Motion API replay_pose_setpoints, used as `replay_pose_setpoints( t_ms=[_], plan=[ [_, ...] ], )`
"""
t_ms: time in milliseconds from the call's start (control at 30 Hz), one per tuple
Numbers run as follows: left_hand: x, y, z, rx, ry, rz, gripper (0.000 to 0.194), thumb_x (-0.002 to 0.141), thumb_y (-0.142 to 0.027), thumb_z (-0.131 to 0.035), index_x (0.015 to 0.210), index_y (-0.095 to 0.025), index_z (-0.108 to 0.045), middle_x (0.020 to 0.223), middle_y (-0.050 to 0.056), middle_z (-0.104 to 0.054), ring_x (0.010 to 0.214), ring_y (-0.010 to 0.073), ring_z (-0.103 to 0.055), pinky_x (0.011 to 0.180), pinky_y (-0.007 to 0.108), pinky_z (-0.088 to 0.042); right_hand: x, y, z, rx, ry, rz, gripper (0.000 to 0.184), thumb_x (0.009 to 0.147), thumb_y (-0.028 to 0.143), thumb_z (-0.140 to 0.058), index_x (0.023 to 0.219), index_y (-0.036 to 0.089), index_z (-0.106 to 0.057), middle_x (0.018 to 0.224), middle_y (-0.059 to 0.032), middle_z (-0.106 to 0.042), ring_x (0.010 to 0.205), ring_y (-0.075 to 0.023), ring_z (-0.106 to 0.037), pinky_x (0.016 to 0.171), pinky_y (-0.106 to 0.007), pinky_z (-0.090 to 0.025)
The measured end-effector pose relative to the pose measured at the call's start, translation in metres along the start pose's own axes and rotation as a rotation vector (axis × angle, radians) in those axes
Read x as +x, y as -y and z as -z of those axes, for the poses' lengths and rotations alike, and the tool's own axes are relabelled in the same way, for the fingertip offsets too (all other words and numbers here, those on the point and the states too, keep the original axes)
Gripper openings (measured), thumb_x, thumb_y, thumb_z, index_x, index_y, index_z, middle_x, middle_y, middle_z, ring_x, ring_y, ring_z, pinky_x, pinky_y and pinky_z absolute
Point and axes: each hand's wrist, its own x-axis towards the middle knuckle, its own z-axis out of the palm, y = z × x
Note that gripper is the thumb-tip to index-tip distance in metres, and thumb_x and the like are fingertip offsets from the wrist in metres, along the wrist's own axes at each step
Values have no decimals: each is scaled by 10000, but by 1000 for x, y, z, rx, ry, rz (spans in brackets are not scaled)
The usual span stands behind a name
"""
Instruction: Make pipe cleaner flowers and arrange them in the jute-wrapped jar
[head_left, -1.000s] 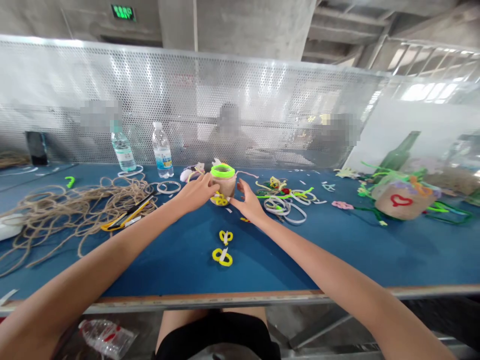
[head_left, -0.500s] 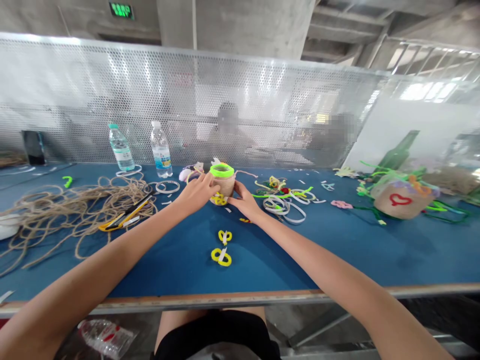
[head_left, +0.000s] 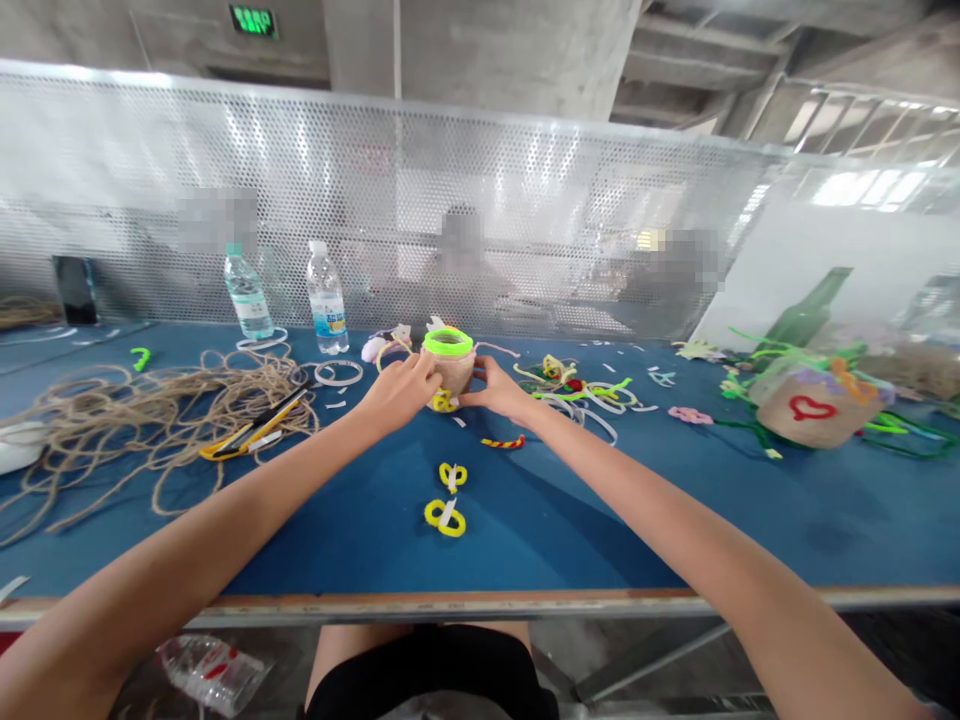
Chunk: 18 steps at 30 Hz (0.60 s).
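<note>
A small twine-wrapped jar [head_left: 454, 367] with a bright green fuzzy rim [head_left: 448, 343] stands upright on the table before me. My left hand [head_left: 403, 388] grips its left side, fingertips pressed on the front just above a yellow pipe-cleaner ornament [head_left: 444, 401]. From the right, my right hand [head_left: 501, 388] holds the jar with thumb low at the front and fingers curved round the side. Closer to me lie two yellow pipe-cleaner loops, a smaller bow [head_left: 452, 476] and a larger bow [head_left: 445, 518], each with a white strip on it.
Loose twine [head_left: 187, 420] covers the left, with a yellow utility knife [head_left: 255, 430] on it. Two water bottles [head_left: 328, 305] stand behind. A red-and-yellow twisted piece [head_left: 503, 442] lies near my right wrist. Rightward are white strips [head_left: 577, 408] and a pot with a red heart [head_left: 812, 408].
My right hand has shifted slightly and its fingers are more spread around the jar, uncovering the red-and-yellow twisted piece. My left hand stays on the jar. The whole view has moved slightly.
</note>
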Motion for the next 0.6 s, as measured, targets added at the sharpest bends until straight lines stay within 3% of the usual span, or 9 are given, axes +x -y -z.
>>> replay_pose_setpoints(
  t_ms=[267, 367, 500, 600],
  plan=[
    [1, -4, 5, -86, 58, 96, 244, 877, -146, -396, 944, -86, -623, 1070, 163, -551, 946, 268, -581, 630, 323, -462, 12, 9, -7, -67, -33, 69, 730, 466, 194, -821, 1093, 153, -448, 1188, -131, -571, 1102, -287, -552, 963, -460, -434],
    [3, -4, 7, -150, 70, 193, 245, 890, -233, -431, 930, -107, -637, 1076, 133, -553, 927, 255, -581, 610, 309, -448, 13, 8, -8, -12, -32, 39, 738, 447, 197, -825, 1074, 169, -436, 1180, -122, -574, 1091, -282, -560, 938, -449, -454],
    [7, 1, 6, -271, 94, 373, 254, 850, -367, -538, 831, -147, -664, 1061, 92, -554, 932, 248, -581, 701, 315, -467, 13, 7, -8, 20, -26, 41, 778, 443, 167, -809, 1110, 143, -408, 1201, -142, -551, 1116, -279, -545, 949, -426, -451],
    [9, 7, 0, -364, 45, 457, 254, 781, -421, -629, 815, -173, -667, 1106, 83, -534, 986, 268, -577, 768, 334, -485, 12, 7, -9, 3, -36, 40, 817, 465, 160, -795, 1170, 95, -387, 1230, -177, -525, 1148, -289, -525, 972, -425, -430]
  ],
)
